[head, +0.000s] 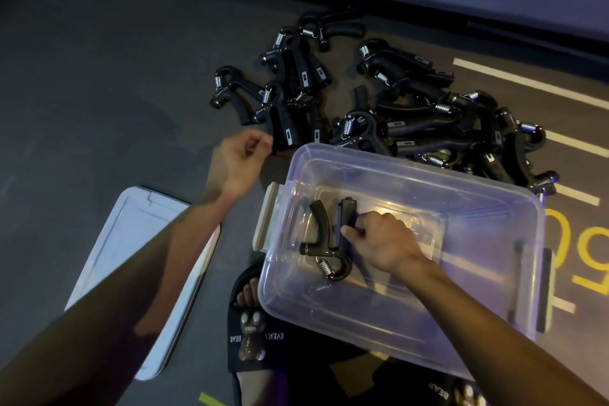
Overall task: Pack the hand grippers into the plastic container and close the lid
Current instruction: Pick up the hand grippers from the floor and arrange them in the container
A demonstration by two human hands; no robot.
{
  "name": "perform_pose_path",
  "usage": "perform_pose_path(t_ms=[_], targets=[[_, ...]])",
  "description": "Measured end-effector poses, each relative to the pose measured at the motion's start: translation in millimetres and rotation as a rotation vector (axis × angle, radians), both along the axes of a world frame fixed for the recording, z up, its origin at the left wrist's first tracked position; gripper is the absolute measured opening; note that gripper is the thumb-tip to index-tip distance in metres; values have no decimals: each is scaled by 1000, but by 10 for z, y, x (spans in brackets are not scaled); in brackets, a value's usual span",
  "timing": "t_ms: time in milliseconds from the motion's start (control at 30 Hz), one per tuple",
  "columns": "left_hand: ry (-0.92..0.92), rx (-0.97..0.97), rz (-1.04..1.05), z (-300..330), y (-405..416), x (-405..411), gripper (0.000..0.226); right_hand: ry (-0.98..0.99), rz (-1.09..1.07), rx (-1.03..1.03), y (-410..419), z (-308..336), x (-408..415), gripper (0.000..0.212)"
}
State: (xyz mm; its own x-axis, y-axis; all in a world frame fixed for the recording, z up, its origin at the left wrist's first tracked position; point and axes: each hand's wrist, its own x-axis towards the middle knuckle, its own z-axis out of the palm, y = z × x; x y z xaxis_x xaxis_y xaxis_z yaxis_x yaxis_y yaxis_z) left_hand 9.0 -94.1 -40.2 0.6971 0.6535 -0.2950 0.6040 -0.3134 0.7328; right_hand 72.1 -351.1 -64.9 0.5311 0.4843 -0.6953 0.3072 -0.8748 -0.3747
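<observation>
White lid point(131, 260): flat on the floor at far left, off the container, parked clear until packing is done.
Left hand point(239, 158): fingers loosely curled, nothing in them that I can see; stretched toward the near edge of the pile, probably going for the next piece.
Slipper point(250, 339): under the container's near-left corner; strap reads "BEAR" and "EVERY", upside down from this view. A second "BEAR" shows at the bottom edge.
Plastic container point(494, 273): clear, open, on the floor in front of the person; latch handles at its left and right ends.
Hand gripper in container point(329, 241): black, lying on the bottom near the left end, spring toward the person. Only one inside, so packing looks barely begun.
Right hand point(385, 241): inside the container, fingertips pinching one handle of that gripper, likely setting it flat against the left wall to save room.
Pile of hand grippers point(412, 115): black with steel springs, heaped on the floor just beyond the container's far rim, spreading right.
Floor markings: white lines and yellow characters at right, partly cut off, unreadable.
</observation>
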Motion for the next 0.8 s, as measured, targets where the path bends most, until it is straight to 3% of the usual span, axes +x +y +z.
perform_pose_path(t_ms=[67, 200, 433, 567, 700, 800], targets=[[148, 143, -71, -88, 82, 186, 25, -24, -14, 39, 24, 44, 13, 43], [355, 227, -129, -166, 72, 436, 59, -21, -15, 79, 62, 99, -14, 40], [478, 263, -164, -151, 4, 594, 60, -10, 0, 98, 1, 143, -47, 29], [405, 216, -132, -68, 17, 507, 57, -29, -9, 124, 2, 192, -61, 28], [223, 174, 69, 307, 191, 351, 58, -59, -67, 252, -29, 289, -62, 24], [114, 290, 111, 695, 299, 211, 56, -43, -149, 413, -54, 477, -54, 17]])
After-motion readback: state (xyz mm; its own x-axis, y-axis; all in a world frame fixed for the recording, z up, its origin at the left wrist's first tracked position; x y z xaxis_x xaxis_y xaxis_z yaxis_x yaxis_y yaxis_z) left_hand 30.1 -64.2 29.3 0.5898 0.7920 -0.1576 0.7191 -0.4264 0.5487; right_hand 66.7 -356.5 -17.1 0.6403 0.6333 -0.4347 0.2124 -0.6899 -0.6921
